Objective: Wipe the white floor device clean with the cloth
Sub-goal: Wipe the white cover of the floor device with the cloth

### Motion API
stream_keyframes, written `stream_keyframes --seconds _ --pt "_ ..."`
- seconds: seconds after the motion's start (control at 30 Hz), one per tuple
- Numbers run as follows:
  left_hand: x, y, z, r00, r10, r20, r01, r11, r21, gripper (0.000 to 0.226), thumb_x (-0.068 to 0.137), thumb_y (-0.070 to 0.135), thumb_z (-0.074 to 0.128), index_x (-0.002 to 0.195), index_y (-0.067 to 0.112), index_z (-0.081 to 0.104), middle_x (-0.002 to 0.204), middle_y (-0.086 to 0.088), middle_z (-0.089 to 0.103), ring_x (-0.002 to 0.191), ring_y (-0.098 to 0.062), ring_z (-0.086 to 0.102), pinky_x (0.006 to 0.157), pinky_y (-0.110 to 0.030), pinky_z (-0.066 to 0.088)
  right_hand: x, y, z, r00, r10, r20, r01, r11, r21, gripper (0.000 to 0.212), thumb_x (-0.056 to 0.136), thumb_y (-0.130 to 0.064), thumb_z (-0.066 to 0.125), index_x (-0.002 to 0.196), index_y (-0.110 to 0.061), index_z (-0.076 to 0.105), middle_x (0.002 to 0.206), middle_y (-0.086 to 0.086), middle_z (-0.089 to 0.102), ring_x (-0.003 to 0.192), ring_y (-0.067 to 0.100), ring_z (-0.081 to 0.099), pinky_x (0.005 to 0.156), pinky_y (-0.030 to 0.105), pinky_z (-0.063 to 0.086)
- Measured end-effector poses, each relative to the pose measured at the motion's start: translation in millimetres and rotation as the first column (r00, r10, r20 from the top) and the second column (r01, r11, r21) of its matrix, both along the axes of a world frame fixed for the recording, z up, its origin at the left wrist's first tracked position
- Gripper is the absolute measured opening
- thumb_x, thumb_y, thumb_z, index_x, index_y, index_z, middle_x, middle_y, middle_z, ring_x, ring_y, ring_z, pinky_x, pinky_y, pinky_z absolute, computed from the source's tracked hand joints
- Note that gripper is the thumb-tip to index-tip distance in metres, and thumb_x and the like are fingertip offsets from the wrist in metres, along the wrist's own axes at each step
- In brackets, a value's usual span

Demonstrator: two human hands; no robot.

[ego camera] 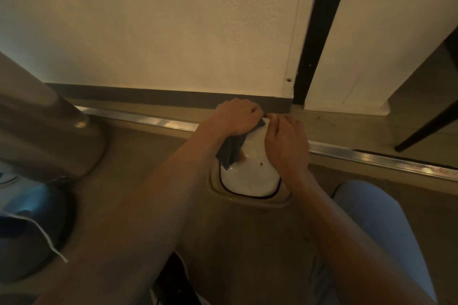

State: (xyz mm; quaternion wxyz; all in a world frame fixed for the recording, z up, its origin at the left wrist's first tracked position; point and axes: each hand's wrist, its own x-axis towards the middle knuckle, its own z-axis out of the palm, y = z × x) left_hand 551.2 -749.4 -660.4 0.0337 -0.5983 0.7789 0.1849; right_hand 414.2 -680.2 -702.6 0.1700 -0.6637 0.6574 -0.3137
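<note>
While I count one white floor device [250, 176] in its floor recess by the wall, my left hand [235, 116] has its grip clamped on the one dark cloth [231, 148] against its top; my right hand [285, 138] curls over its right side. Brown floor [138, 156], metal threshold strip [371, 156], cream wall [161, 32].

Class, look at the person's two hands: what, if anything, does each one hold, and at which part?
The left hand grips the dark blue cloth at its far end; the right hand rests curled on the white rounded floor device's right side.
</note>
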Motion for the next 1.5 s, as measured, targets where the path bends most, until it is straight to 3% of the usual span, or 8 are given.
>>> stream_keyframes --seconds 0.13,0.3,0.47,0.63,0.9,1.07,1.3,1.5 --pt "33.7 -0.4 -7.2 0.988 0.091 -0.124 -0.089 0.996 0.021 0.039 0.103 0.036 0.034 0.11 0.018 0.068 0.125 -0.008 0.065 0.115 -0.033 0.057 0.097 -0.043 0.045 1.1 -0.3 -2.6 0.998 -0.042 0.047 0.04 0.999 0.032 0.032 0.105 -0.027 0.034 0.101 -0.014 0.062 0.101 0.004 0.063 0.098 0.02 0.054 0.085 0.039 0.048" --pt "4.7 -2.9 1.7 0.996 0.016 0.088 -0.017 1.0 0.013 0.04 0.102 0.037 0.033 0.115 0.018 0.066 0.13 -0.012 0.059 0.116 -0.036 0.055 0.093 -0.042 0.042 2.2 -0.1 -1.9 0.999 -0.024 0.048 0.024 1.0 0.001 0.029 0.105 -0.022 0.036 0.1 -0.01 0.063 0.098 0.009 0.064 0.096 0.024 0.056 0.089 0.039 0.046" --pt "18.4 12.7 -2.0 0.992 0.044 -0.12 -0.052 0.996 -0.069 0.04 0.102 0.038 0.033 0.115 0.021 0.067 0.127 -0.006 0.064 0.114 -0.029 0.058 0.097 -0.043 0.045 2.1 0.6 -1.3 0.999 -0.041 0.03 0.042 0.999 -0.008 0.031 0.105 -0.022 0.035 0.099 -0.01 0.063 0.097 0.009 0.065 0.095 0.024 0.057 0.088 0.04 0.047" --pt "14.9 2.7 0.8 0.989 0.096 0.11 -0.097 0.995 -0.003 0.046 0.099 0.041 0.03 0.111 0.015 0.066 0.127 -0.013 0.061 0.114 -0.036 0.056 0.094 -0.044 0.043 3.3 0.3 -1.6 0.998 -0.047 0.045 0.046 0.999 0.02 0.031 0.105 -0.025 0.035 0.099 -0.012 0.062 0.098 0.007 0.064 0.098 0.023 0.055 0.088 0.04 0.047" --pt "36.7 49.5 -21.7 0.962 -0.082 -0.26 -0.025 0.924 -0.382 0.04 0.105 0.035 0.035 0.129 0.02 0.064 0.132 -0.001 0.062 0.123 -0.02 0.053 0.107 -0.036 0.041 3.1 3.6 4.8 0.997 -0.035 0.067 0.035 0.999 0.004 0.028 0.105 -0.019 0.039 0.097 -0.005 0.062 0.099 0.013 0.064 0.097 0.028 0.055 0.088 0.043 0.046" --pt "37.0 87.4 -41.5 0.932 -0.259 -0.254 0.041 0.771 -0.636 0.033 0.1 0.014 0.052 0.13 0.008 0.064 0.138 -0.009 0.059 0.135 -0.024 0.045 0.119 -0.04 0.03 2.0 2.9 2.9 0.996 -0.034 0.085 0.032 0.999 0.024 0.029 0.105 -0.022 0.036 0.099 -0.011 0.062 0.097 0.008 0.062 0.096 0.022 0.053 0.081 0.039 0.048" --pt "6.5 56.0 -25.5 0.974 0.026 -0.224 -0.123 0.893 -0.432 0.047 0.099 0.035 0.031 0.12 0.019 0.07 0.124 -0.002 0.066 0.119 -0.024 0.058 0.112 -0.041 0.038 -1.8 -0.7 2.9 0.997 -0.008 0.077 0.007 1.0 0.008 0.026 0.104 -0.016 0.04 0.096 -0.005 0.063 0.095 0.014 0.063 0.093 0.027 0.055 0.088 0.039 0.043" --pt "18.1 89.7 -48.0 0.98 -0.069 -0.186 -0.048 0.828 -0.559 0.038 0.104 0.027 0.044 0.136 0.018 0.06 0.145 -0.001 0.054 0.142 -0.027 0.039 0.114 -0.048 0.032 2.7 -0.5 -3.9 0.997 -0.025 0.066 0.026 1.0 -0.016 0.029 0.103 -0.022 0.037 0.096 -0.01 0.062 0.094 0.01 0.063 0.09 0.027 0.056 0.076 0.037 0.046"
